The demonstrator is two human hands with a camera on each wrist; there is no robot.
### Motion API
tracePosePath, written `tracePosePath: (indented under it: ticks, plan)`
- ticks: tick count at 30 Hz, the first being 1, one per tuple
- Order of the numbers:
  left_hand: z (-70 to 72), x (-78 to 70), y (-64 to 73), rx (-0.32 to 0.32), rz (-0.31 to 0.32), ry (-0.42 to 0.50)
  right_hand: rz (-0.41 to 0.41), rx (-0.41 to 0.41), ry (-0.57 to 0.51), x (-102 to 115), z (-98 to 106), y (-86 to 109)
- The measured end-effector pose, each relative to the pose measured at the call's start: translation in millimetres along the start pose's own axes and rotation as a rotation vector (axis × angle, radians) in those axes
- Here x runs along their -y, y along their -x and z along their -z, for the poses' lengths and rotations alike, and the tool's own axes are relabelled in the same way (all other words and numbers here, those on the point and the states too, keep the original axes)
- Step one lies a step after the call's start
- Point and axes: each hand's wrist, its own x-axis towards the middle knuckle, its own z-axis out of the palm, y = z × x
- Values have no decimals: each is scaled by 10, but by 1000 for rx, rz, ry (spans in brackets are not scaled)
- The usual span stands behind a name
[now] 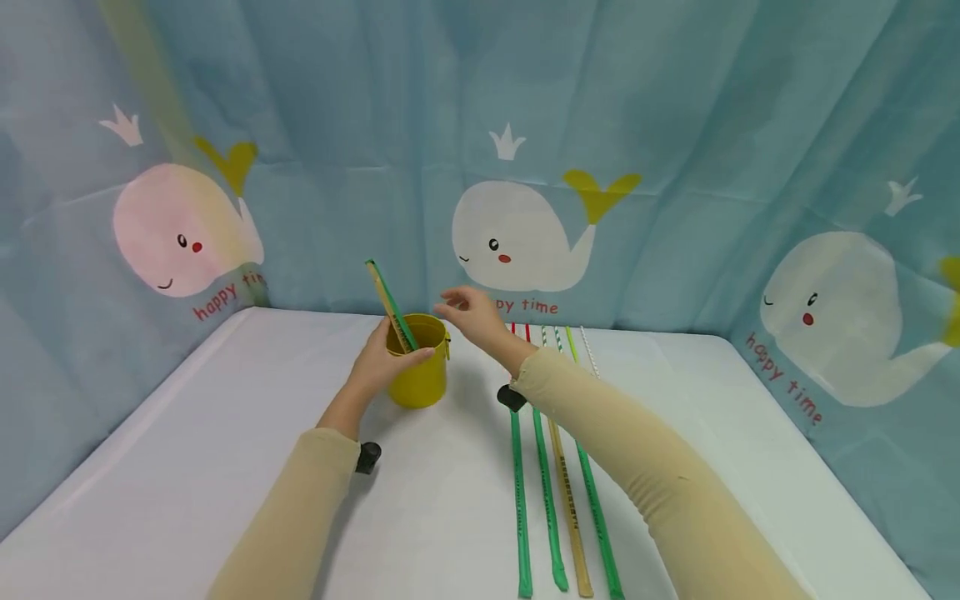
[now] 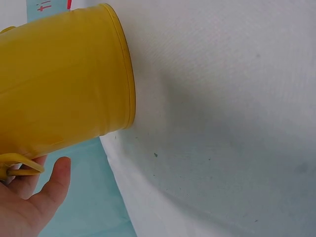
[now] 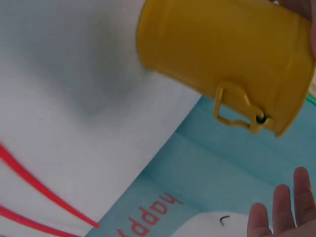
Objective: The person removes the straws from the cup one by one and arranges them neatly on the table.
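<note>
A yellow bucket (image 1: 417, 385) with small looped side handles stands toward the back of the white table. My left hand (image 1: 378, 365) grips it from the left, thumb across the front of the rim; the rim hides most of its fingers. Two paper-wrapped straws, one tan (image 1: 384, 296) and one green (image 1: 400, 315), lean out of the bucket to the upper left. Just right of the bucket and above its rim, my right hand (image 1: 474, 315) is raised with nothing in it. Its fingers (image 3: 283, 207) show apart from the bucket in the right wrist view.
Several wrapped straws, green (image 1: 519, 500) and tan (image 1: 572, 508), lie lengthwise on the table (image 1: 435, 517) under my right forearm. Beyond the forearm show red (image 3: 47, 192), striped and lime straw ends. A blue whale-print curtain (image 1: 360, 208) hangs close behind the table.
</note>
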Motion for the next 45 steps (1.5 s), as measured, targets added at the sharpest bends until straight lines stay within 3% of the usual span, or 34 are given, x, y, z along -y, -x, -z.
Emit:
tracePosePath:
  ticks: [8,13,19,28,32,40,45]
  plan:
    - [-82,-31,-9,3,-23,-23,7,51,121,147,-238,-216]
    - [-115,-54,-9,17,-40,-25,6,106,126,234,-318,-295]
    - [-149,-64,1,24,-59,2,-11,111,69,254,-390,-362]
    - [-121,-33,31,20,-46,0,-53,16,79,371,-531,-407]
    - [-105,-14,34,13,-48,1,-64,-31,27,384,-551,-372]
    - [-51,-6,49,-18,31,-81,-58,-71,-169,299,-387,-257]
    - [-5,21,61,-21,62,-88,-66,-123,-187,240,-284,-206]
